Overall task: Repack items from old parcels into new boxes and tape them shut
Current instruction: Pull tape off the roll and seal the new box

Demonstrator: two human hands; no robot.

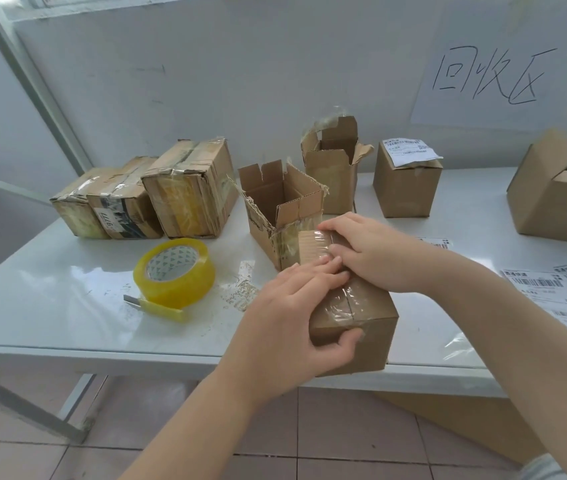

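Observation:
A small new cardboard box [375,341] stands at the table's front edge, with clear tape running along its top seam. My left hand [285,334] holds its near left corner, fingers lying on the taped top and thumb curled onto the near face. Farther back on the top, my right hand [372,251] presses flat on the tape. A torn, opened old parcel [275,202] stands just behind the box. A roll of yellowish clear tape [174,271] lies on the table to the left, its loose end trailing toward me.
Two taped old parcels [192,188] [109,206] sit at the back left. Behind are another opened box [334,168] and a closed box with a label [406,181]. An open box [559,188] stands far right, shipping labels [552,292] lie near it. The white table [67,351] ends just below my hands.

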